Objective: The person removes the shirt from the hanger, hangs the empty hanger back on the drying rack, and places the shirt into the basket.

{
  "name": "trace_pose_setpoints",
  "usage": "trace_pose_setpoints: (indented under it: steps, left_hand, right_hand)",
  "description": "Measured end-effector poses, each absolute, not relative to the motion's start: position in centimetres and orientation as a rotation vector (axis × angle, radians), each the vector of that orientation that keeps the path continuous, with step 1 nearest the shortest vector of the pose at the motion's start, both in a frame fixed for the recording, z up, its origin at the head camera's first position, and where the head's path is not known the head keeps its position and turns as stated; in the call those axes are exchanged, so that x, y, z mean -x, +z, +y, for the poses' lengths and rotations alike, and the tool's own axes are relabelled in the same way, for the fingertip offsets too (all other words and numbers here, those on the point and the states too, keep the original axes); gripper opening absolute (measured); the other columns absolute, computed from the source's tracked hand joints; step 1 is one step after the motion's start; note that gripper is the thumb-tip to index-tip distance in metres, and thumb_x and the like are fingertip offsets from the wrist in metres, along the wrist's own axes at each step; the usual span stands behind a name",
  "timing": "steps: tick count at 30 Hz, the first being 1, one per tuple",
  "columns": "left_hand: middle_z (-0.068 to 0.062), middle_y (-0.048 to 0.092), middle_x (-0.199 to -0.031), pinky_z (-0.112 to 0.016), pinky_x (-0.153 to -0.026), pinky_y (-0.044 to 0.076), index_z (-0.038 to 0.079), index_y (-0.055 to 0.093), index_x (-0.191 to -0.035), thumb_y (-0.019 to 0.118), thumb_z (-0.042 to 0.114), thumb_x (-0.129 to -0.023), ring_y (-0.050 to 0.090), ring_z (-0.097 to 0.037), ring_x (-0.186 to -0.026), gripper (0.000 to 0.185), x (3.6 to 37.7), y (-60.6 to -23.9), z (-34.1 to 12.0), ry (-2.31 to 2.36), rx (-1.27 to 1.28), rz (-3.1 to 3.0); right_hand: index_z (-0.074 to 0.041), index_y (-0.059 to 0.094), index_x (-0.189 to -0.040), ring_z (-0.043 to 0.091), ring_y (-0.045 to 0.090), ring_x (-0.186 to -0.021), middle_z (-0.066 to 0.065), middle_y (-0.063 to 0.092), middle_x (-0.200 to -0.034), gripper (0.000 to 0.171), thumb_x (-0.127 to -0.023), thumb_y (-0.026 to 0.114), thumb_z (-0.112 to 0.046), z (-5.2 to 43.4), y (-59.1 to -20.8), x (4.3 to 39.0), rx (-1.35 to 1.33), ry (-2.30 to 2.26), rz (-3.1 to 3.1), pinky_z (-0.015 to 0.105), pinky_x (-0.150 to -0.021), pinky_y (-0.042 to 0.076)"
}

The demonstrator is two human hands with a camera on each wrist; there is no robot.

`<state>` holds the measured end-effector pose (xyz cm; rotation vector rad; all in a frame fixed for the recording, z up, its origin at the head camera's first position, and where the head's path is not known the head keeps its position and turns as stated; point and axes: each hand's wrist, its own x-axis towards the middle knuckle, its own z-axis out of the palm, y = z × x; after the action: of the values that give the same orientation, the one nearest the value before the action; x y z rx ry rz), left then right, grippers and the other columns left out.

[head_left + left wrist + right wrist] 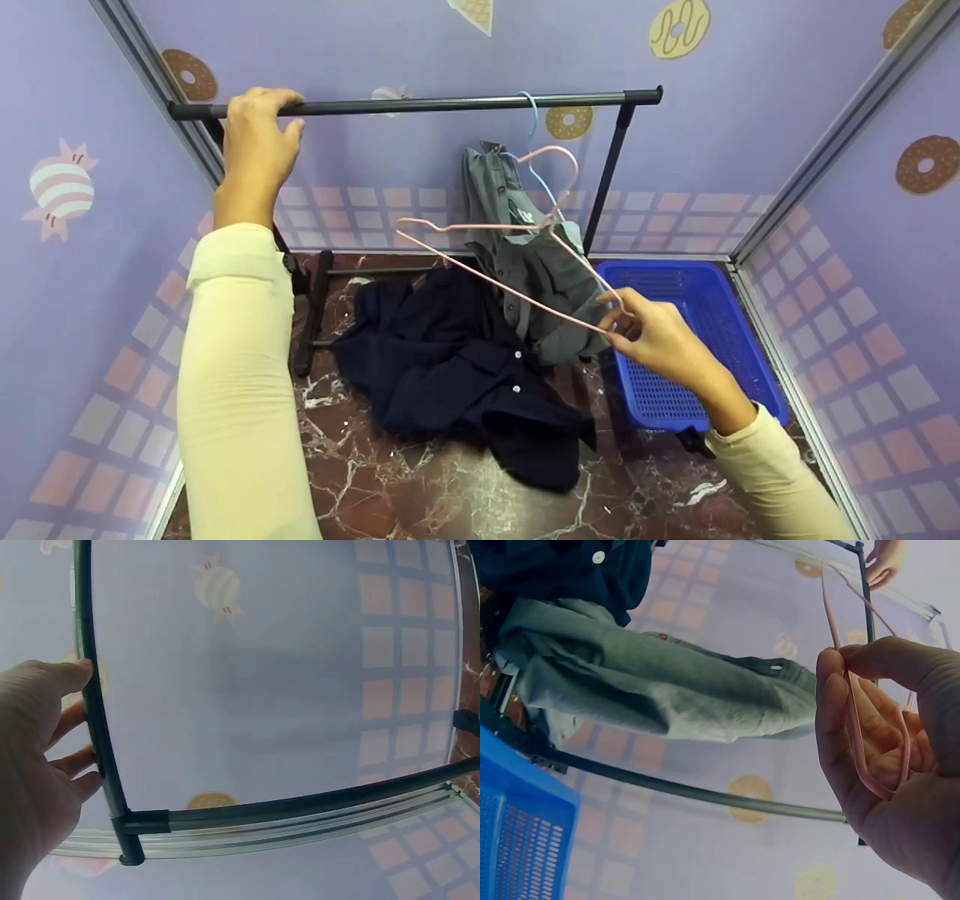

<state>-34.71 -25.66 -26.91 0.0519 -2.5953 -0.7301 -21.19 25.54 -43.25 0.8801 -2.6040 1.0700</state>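
Note:
My left hand [259,142] grips the left end of the dark top bar [450,105] of a clothes rack; in the left wrist view its fingertips meet the bar. A pink hanger [502,289] with nothing on it is held by one corner in my right hand [660,334], its hook toward the rack. Behind it, a grey-green button-up garment [495,202] hangs from the bar on a light blue hanger [534,112]. On the floor below lies a crumpled navy garment [442,360] with white buttons.
A blue perforated plastic basket [679,270] stands on the marbled floor [480,487] at the right. Lilac patterned walls [817,150] close in the space on the left, back and right. The rack's right post [607,180] rises behind the basket.

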Motion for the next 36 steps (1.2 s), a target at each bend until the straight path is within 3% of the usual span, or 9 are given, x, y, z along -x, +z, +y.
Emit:
trace_pose_setpoints:
  steps: [7,14,21,28,36]
  left_hand:
    - [-0.015,0.065,-0.138,-0.051,-0.113,0.042,0.013,0.069,-0.134,0.062,0.014,-0.103,0.052,-0.041,-0.129,0.032,35.4,-27.0,-25.7,-0.667,-0.126,-2.576]
    - [-0.015,0.066,-0.132,-0.052,-0.112,0.041,0.014,0.072,-0.13,0.064,0.018,-0.103,0.054,-0.041,-0.124,0.028,35.9,-27.0,-25.4,-0.624,-0.164,-2.579]
    - [-0.014,0.065,-0.133,-0.051,-0.114,0.039,0.014,0.071,-0.132,0.063,0.02,-0.104,0.053,-0.04,-0.125,0.03,36.0,-27.0,-24.9,-0.62,-0.153,-2.588]
    - [-0.015,0.067,-0.13,-0.052,-0.113,0.039,0.014,0.073,-0.128,0.065,0.019,-0.102,0.054,-0.041,-0.123,0.027,35.9,-27.3,-25.3,-0.629,-0.157,-2.543]
    - [-0.016,0.067,-0.128,-0.053,-0.113,0.039,0.013,0.073,-0.128,0.065,0.018,-0.102,0.055,-0.041,-0.124,0.028,35.8,-27.3,-25.4,-0.635,-0.157,-2.543]
  right_hand:
    - [-0.005,0.064,-0.121,0.012,0.073,-0.073,0.005,0.079,-0.087,0.042,-0.083,0.078,0.007,23.1,-42.3,21.9,-0.866,1.092,-2.587,0.022,-0.06,0.056]
    - [-0.004,0.063,-0.122,0.017,0.075,-0.077,0.006,0.079,-0.089,0.04,-0.085,0.077,0.007,19.6,-40.8,22.5,-0.788,1.176,-2.597,0.025,-0.065,0.061]
    - [-0.001,0.061,-0.122,0.022,0.076,-0.08,0.009,0.079,-0.089,0.04,-0.085,0.071,0.008,15.4,-39.4,24.1,-0.783,1.15,-2.629,0.034,-0.068,0.063]
    - [-0.002,0.06,-0.123,0.022,0.075,-0.083,0.008,0.079,-0.091,0.041,-0.083,0.066,0.007,10.4,-39.2,26.6,-0.77,1.127,-2.669,0.034,-0.071,0.062]
    - [-0.003,0.058,-0.13,0.033,0.074,-0.087,0.01,0.076,-0.093,0.049,-0.082,0.068,0.006,4.4,-38.8,28.4,-0.737,0.955,-2.712,0.045,-0.076,0.062]
